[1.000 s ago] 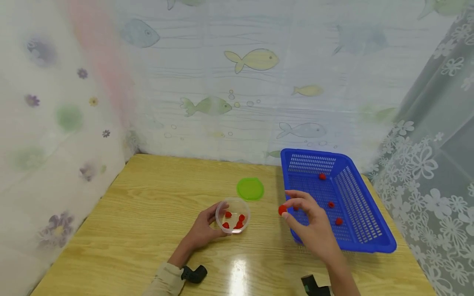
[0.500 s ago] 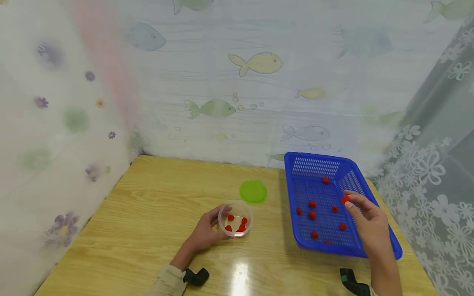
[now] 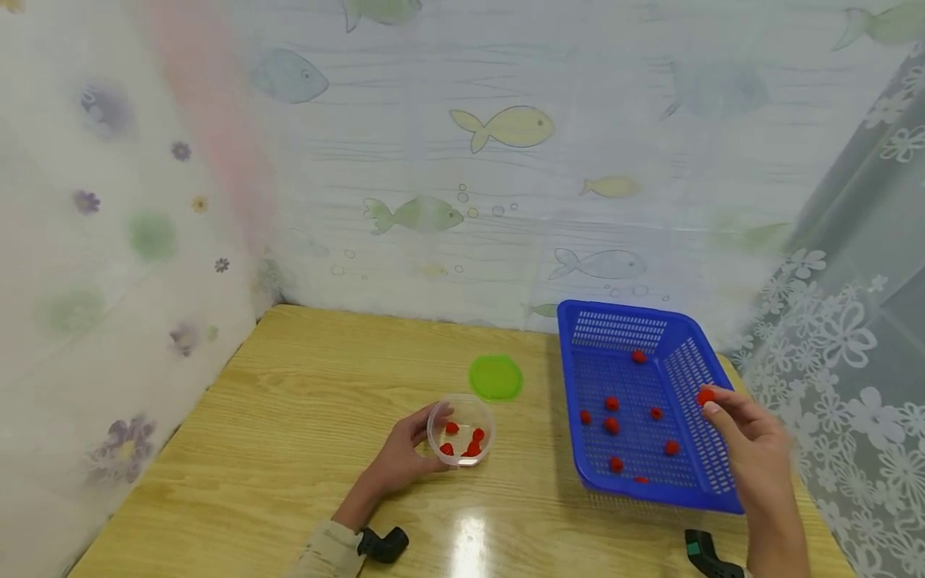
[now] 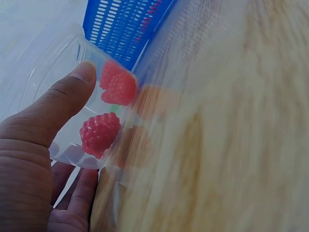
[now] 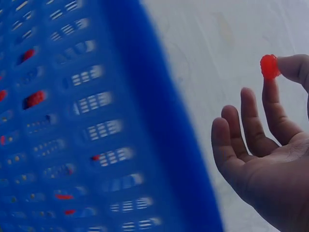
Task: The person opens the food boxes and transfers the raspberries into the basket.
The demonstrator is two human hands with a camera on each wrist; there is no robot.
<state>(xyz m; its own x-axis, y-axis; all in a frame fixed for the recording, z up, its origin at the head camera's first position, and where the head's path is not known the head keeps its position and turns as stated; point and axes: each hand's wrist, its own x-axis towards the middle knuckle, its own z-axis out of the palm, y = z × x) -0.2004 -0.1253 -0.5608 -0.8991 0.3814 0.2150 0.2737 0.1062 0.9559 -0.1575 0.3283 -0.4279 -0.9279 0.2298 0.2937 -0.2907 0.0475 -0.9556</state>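
Note:
In the head view my left hand (image 3: 401,459) holds a clear round plastic container (image 3: 495,425) on the table, fingers round its left side. Several toy-like raspberries (image 3: 451,428) lie inside; the left wrist view shows the thumb (image 4: 60,99) along the wall near a raspberry (image 4: 100,134). Over the right edge of a blue basket (image 3: 568,401), my right hand (image 3: 762,453) pinches one red raspberry (image 3: 706,396) between thumb and forefinger. In the right wrist view that raspberry (image 5: 269,66) sits at the fingertips, the other fingers apart from it. Several raspberries (image 3: 612,425) are scattered on the basket floor.
A green lid (image 3: 495,378) lies flat on the wooden table (image 3: 325,385), behind the container and left of the basket. The basket has raised slotted walls. A fish-patterned curtain (image 3: 405,265) hangs behind the table, and lace cloth (image 3: 831,385) hangs at the right.
My right hand has moved right with the raspberry, from the basket's left side across to its right edge. The left hand keeps hold of the container. The head view has shifted slightly.

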